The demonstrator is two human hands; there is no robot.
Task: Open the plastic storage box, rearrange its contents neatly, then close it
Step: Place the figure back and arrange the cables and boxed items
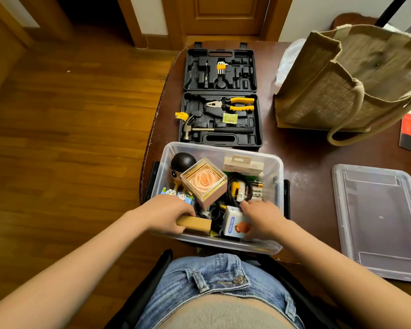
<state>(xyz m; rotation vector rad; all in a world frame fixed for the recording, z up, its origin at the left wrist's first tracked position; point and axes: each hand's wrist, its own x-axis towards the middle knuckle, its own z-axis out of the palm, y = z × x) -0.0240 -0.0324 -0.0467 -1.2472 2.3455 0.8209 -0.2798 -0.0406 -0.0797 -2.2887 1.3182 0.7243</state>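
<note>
Both hands down inside the open clear storage box [279, 172] at the table's near edge, left hand [167, 213] gripping a tan cardboard box [196, 224], right hand [261, 216] on a small white carton [234, 223], grip unclear, lid [380, 222] lying right of the box.

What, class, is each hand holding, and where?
Left hand grips the tan cardboard box by its left end; right hand rests on the white mini-fan box, grip unclear.

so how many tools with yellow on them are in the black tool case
2: the pliers in the near half and the hex key set in the far half. The yellow tag by the hammer isn't a tool.
</note>
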